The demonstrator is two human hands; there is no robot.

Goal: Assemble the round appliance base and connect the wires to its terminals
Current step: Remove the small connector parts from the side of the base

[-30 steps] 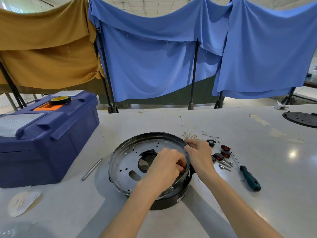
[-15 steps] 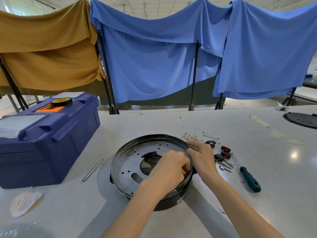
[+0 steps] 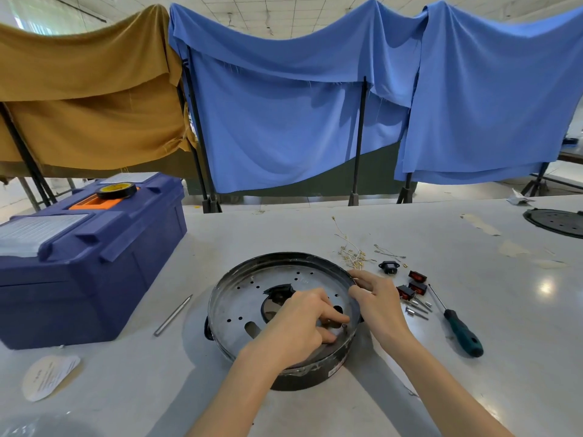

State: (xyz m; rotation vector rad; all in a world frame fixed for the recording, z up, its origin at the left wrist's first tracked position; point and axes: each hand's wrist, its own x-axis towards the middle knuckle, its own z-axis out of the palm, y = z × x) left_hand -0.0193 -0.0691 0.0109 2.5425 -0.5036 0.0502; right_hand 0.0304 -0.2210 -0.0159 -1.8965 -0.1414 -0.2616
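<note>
Round base [image 3: 249, 298], perforated shiny metal, black-walled: my right hand [image 3: 377, 299] pinched its rim; just inside, my left hand [image 3: 299, 326] pinched a tiny dark part [image 3: 344, 326].

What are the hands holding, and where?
The right hand grips the base by its right rim. The left hand curls its fingers inside it; whether they pinch anything cannot be told.

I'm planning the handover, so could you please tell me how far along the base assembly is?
Done: the perforated metal plate sits inside the round base. In hand: the right hand grips its rim while the left hand works fingertips at the plate's right edge, seemingly on a fastener. Left: the wires, red switches and socket lie loose on the table, screwdriver untouched.
</note>
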